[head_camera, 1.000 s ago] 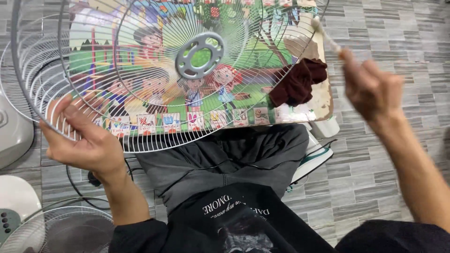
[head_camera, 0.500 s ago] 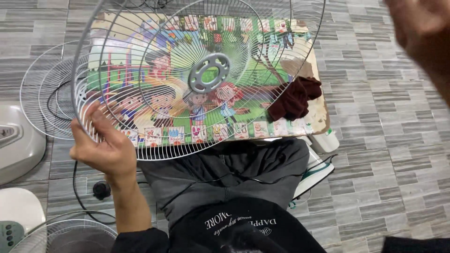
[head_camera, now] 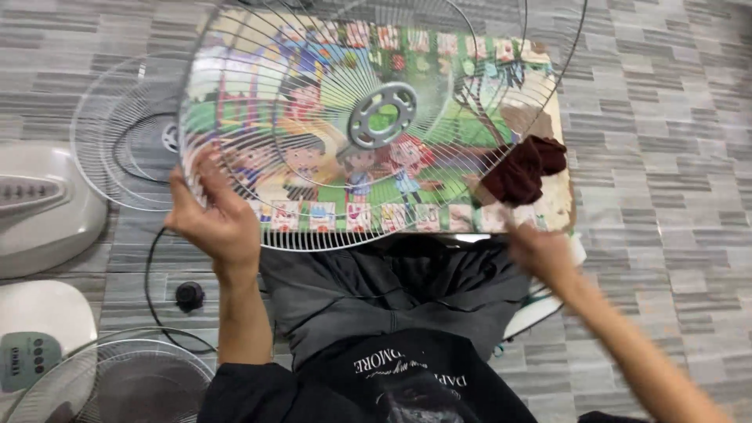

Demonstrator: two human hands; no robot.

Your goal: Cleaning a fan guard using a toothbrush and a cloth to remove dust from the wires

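Head view: the left hand (head_camera: 218,222) grips the lower left rim of a grille (head_camera: 376,125), a round, domed guard of thin white wire spokes with a grey plastic hub ring at its centre. The fingers curl through the wires, thumb over the rim. The grille is held tilted above a board (head_camera: 548,205), a flat rectangular panel printed with bright cartoon figures, its right edge worn and peeling. On that edge lies a cloth (head_camera: 523,169), dark maroon, soft and crumpled. The right hand (head_camera: 540,252) sits just below the board's lower right corner, near the cloth; it is blurred, so I cannot tell how its fingers are set. Under the grille's left side a second grille (head_camera: 117,153) of the same white wire lies flat on the grey tiled floor (head_camera: 666,157). Left of it stands a smooth white plastic housing (head_camera: 43,207); a black cord (head_camera: 160,298) loops over the tiles below.
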